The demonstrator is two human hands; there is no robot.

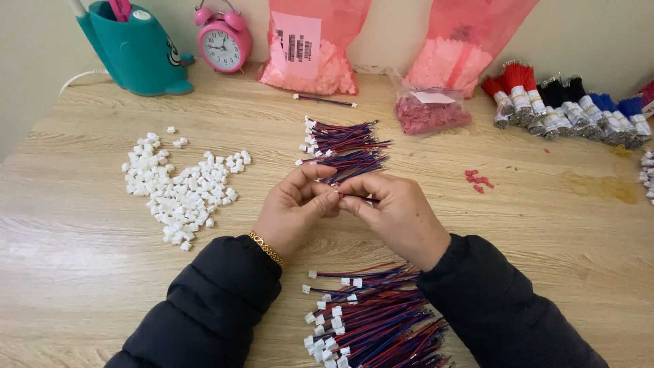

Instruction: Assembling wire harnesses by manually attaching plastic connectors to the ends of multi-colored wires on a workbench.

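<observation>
Two wire piles (pixel 347 148) (pixel 371 320) on wood table (pixel 82 259), one beyond hands, one just below wrists; likely split to keep two batches apart, though which is which can't tell. Both within easy reach.
Heap of white housings (pixel 178 184) spread loose at left, well apart from wires; flat spread likely eases picking singles.
Pink bags (pixel 317 44) and bundled leads (pixel 565 109) parked along back edge, out of work zone. Teal holder (pixel 139 48) and pink clock (pixel 224 41) at far left, same reason.
Left hand (pixel 293 215) and right hand (pixel 402 218) pressed together at table centre, fingertips touching.
Both pinched on one thin red-blue wire (pixel 354 196), raised off table. Wire end hidden between fingers (pixel 320 201), so connector fit can't tell.
Few red bits (pixel 478 180) scattered right of hands.
</observation>
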